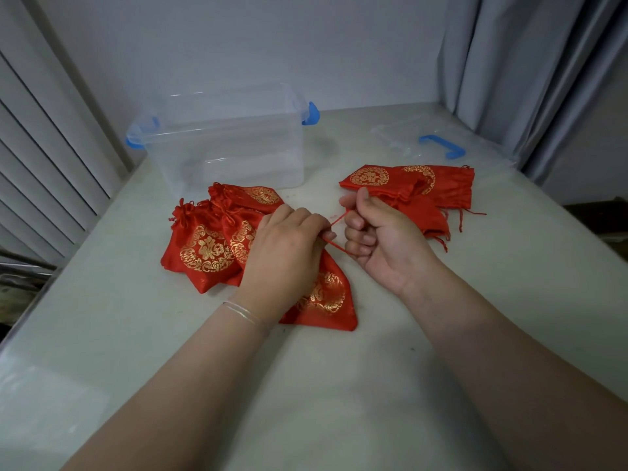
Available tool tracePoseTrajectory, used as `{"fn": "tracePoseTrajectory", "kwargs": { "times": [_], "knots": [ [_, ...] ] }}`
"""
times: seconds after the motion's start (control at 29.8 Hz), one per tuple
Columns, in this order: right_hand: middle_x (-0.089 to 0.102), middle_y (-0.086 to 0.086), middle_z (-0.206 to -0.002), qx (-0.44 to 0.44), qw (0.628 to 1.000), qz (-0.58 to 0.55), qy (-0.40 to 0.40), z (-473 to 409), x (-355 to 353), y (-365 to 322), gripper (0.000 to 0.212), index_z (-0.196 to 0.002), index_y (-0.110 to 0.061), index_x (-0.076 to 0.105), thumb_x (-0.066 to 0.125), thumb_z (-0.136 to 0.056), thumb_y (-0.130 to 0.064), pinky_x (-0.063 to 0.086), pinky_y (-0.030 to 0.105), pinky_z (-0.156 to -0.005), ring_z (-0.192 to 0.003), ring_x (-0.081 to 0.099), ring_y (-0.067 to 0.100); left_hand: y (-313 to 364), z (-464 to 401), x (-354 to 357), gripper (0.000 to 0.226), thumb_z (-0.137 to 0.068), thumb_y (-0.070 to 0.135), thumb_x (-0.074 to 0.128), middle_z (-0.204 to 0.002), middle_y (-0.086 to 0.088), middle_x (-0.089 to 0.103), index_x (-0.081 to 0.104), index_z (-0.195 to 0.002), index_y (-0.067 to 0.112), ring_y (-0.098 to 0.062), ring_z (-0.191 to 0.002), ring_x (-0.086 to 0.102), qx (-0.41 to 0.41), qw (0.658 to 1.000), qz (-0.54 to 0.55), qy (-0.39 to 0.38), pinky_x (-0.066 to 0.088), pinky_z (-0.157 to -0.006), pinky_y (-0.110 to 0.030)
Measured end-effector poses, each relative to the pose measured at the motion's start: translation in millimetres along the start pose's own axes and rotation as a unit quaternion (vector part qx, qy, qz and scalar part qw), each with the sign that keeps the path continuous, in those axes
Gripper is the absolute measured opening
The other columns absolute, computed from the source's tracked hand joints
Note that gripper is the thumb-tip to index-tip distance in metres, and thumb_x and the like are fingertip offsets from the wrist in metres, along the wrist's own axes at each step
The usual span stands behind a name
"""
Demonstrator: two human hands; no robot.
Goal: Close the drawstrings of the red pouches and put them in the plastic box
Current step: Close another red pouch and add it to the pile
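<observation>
Over the pouch, both hands pinch its drawstring.

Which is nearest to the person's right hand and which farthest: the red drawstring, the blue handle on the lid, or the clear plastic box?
From the right hand, in the head view:
1. The red drawstring, pinched in its fingers, stretched toward the left hand.
2. The blue handle, beyond the hand, to the right, on the lid.
3. The clear plastic box, far left at the back.
</observation>
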State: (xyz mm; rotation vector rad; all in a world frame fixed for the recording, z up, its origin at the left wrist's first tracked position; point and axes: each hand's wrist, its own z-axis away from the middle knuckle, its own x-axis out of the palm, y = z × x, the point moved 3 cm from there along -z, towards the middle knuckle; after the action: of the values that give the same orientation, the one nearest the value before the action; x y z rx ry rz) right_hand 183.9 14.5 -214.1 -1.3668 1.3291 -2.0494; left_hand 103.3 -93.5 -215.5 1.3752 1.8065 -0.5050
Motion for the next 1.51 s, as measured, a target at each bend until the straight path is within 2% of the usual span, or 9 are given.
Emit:
{"fn": "tracePoseTrajectory", "kwargs": {
  "times": [0.07,0.24,0.4,0.6,0.74,0.91,1.01,1.18,1.51],
  "knots": [
    [0.045,-0.006,-0.06,-0.033,0.996,0.08,0.011,1.3,0.3,-0.5,0.028,-0.081,-0.011,0.063,0.046,-0.098,-0.026,0.028,0.017,-0.044,-0.048,0.033,0.005,-5.7,-1.1,-5.6,0.022,-0.09,0.019,0.051,-0.083,-0.001,0.065,0.073,-0.091,0.015,-0.023,-0.082,0.056,-0.077,0.989,0.12,-0.028,0.043,-0.074,-0.035],
    [0.07,-0.001,-0.092,-0.076,0.964,0.253,0.014,2.9,2.0,-1.0,0.031,-0.075,-0.016,0.07,0.05,-0.097,-0.024,0.044,0.023,-0.061,-0.077,0.058,0.011,-21.8,-0.1,-17.2,0.015,-0.086,0.009,0.066,-0.087,0.01,0.07,0.074,-0.097,0.015,0.008,-0.077,0.062,-0.276,0.882,0.378,-0.06,0.046,-0.071,-0.006],
    [0.07,-0.005,-0.072,-0.087,0.944,0.319,0.008,7.9,4.1,-9.9,0.031,-0.074,-0.013,0.071,0.053,-0.095,-0.025,0.043,0.023,-0.062,-0.068,0.059,0.004,-28.3,-1.1,-22.1,0.016,-0.076,0.0,0.073,-0.083,-0.001,0.074,0.074,-0.09,0.008,-0.005,-0.075,0.067,-0.308,0.809,0.497,-0.057,0.051,-0.068,-0.013],
    [0.069,0.002,-0.094,-0.328,0.881,0.336,0.059,14.7,-2.3,-36.3,0.017,-0.103,-0.009,0.063,0.05,-0.097,-0.017,0.049,0.017,-0.077,-0.086,0.063,0.001,-19.6,-2.9,-26.4,0.02,-0.074,-0.005,0.074,-0.076,-0.007,0.067,0.062,-0.082,0.009,-0.014,-0.073,0.065,-0.242,0.844,0.468,-0.098,0.057,-0.071,-0.021],
    [0.066,-0.009,-0.093,-0.207,0.844,0.488,-0.084,3.2,4.6,-14.6,0.018,-0.098,-0.023,0.065,0.059,-0.09,-0.007,0.045,0.013,-0.082,-0.09,0.06,-0.003,-11.5,-1.6,-24.5,0.025,-0.076,-0.007,0.073,-0.076,-0.005,0.062,0.057,-0.08,0.012,-0.016,-0.072,0.061,-0.171,0.871,0.448,-0.11,0.054,-0.073,-0.029],
    [0.065,0.001,-0.077,-0.1,0.915,0.386,-0.057,-1.5,-1.9,-7.3,0.017,-0.084,-0.018,0.066,0.062,-0.087,-0.002,0.054,0.023,-0.068,-0.07,0.062,0.008,-9.4,-0.7,-24.7,0.027,-0.078,-0.003,0.07,-0.076,0.005,0.062,0.054,-0.075,0.018,-0.011,-0.073,0.062,-0.127,0.931,0.338,-0.046,0.052,-0.066,-0.025],
    [0.061,0.0,-0.072,-0.107,0.92,0.369,-0.076,-0.2,0.0,-7.1,0.019,-0.086,-0.02,0.063,0.061,-0.088,-0.001,0.05,0.021,-0.062,-0.064,0.059,0.005,-2.1,-0.1,-26.7,0.017,-0.08,0.001,0.067,-0.08,0.01,0.06,0.061,-0.087,0.016,-0.003,-0.075,0.058,-0.086,0.961,0.264,0.007,0.046,-0.065,-0.015],
    [0.061,0.002,-0.073,-0.116,0.909,0.391,-0.08,3.6,3.1,-9.8,0.022,-0.094,-0.024,0.063,0.054,-0.093,-0.004,0.049,0.019,-0.061,-0.064,0.06,0.005,-0.7,2.8,-24.2,0.015,-0.086,0.022,0.06,-0.084,0.002,0.064,0.068,-0.092,0.012,-0.013,-0.069,0.059,-0.028,0.99,0.122,0.057,0.051,-0.059,-0.035],
    [0.069,-0.001,-0.084,-0.087,0.899,0.42,-0.086,3.5,-5.5,-16.5,0.012,-0.091,-0.015,0.07,0.064,-0.086,-0.006,0.052,0.019,-0.076,-0.078,0.063,0.001,2.8,2.1,-25.9,0.014,-0.091,0.019,0.061,-0.083,-0.006,0.065,0.072,-0.09,0.009,-0.024,-0.069,0.062,0.079,0.992,0.062,0.079,0.049,-0.048,-0.039]
  ]
}}
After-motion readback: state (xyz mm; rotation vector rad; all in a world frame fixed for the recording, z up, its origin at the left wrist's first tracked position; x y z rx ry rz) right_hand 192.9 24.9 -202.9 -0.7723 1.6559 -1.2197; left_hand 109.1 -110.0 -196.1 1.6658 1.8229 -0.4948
